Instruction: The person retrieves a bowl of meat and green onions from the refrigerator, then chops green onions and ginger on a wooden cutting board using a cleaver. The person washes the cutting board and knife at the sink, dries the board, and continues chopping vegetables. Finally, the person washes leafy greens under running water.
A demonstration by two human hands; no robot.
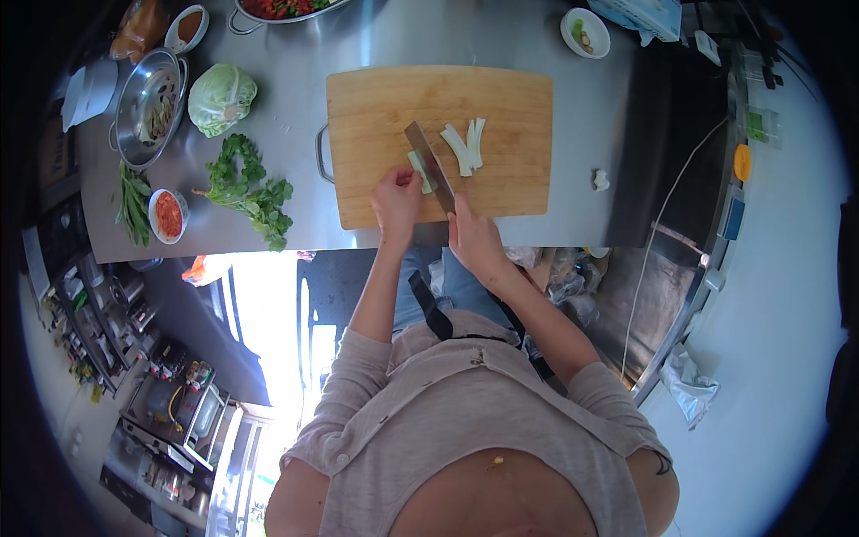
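My right hand (475,235) grips the handle of a broad-bladed kitchen knife (429,164), whose blade slants up and to the left over a wooden cutting board (382,101). With curled fingers, my left hand (396,205) pins a short pale green vegetable piece (421,173) against the board, right beside the blade. The piece looks like leek or scallion stalk, though I cannot tell which. To the right of the knife lie pale cut strips, one group (457,149) leaning towards another (475,142). My fingers hide the lower end of the held piece.
On the steel table (288,101), left of the board, are a cabbage (222,99), cilantro (245,188), a steel bowl (176,127) and a small bowl of red paste (168,216). A white bowl (585,33) stands at back right. A garlic-like white piece (600,179) lies at right.
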